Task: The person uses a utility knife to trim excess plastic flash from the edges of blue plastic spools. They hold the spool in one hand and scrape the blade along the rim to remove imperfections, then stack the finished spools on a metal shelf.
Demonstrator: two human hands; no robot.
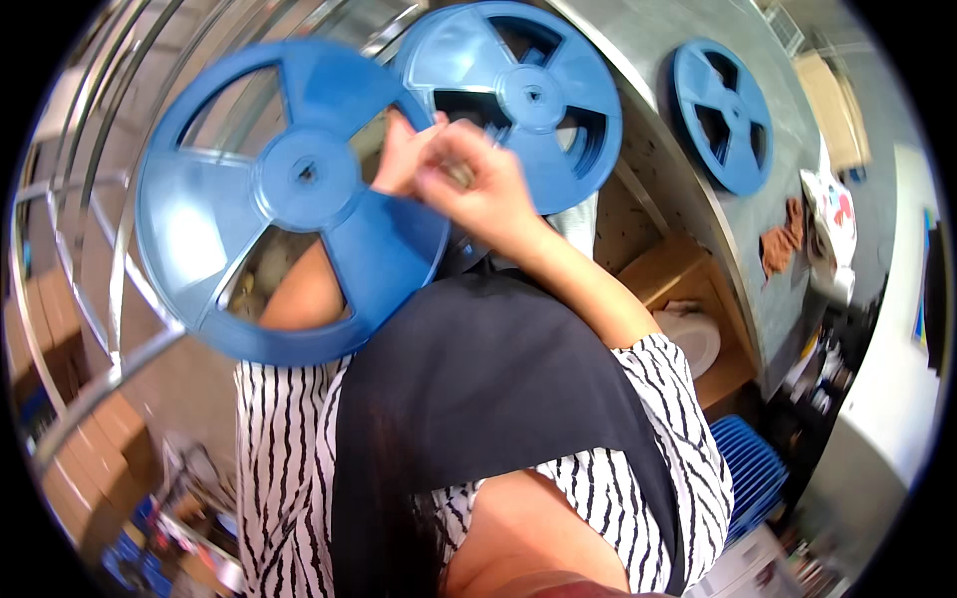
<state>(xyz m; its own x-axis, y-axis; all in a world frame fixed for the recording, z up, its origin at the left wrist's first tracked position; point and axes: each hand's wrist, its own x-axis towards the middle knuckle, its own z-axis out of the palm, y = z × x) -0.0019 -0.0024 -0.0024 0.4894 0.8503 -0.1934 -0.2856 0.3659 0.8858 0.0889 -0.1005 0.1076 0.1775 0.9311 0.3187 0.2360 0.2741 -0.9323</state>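
A large blue plastic reel [204,214] with wedge-shaped openings is held up in front of me on the left. My left forearm passes behind it, showing through the lower opening. My left hand [397,159] shows partly in the reel's right opening, gripping it near the rim; its other fingers are hidden. Close beside that rim, my right hand [478,184] is blurred, fingers curled together around something small I cannot make out. Beyond both hands, a second blue reel [568,70] appears to lie over more blue reels, next to the bench edge.
On the grey bench [688,30] at right lies another blue reel [736,112], with a brown cloth [781,239] and a white bag [830,224] nearby. A metal rack [115,289] stands left. An open cardboard box [733,349] holds a white roll [698,339]; a blue basket [748,468] sits below.
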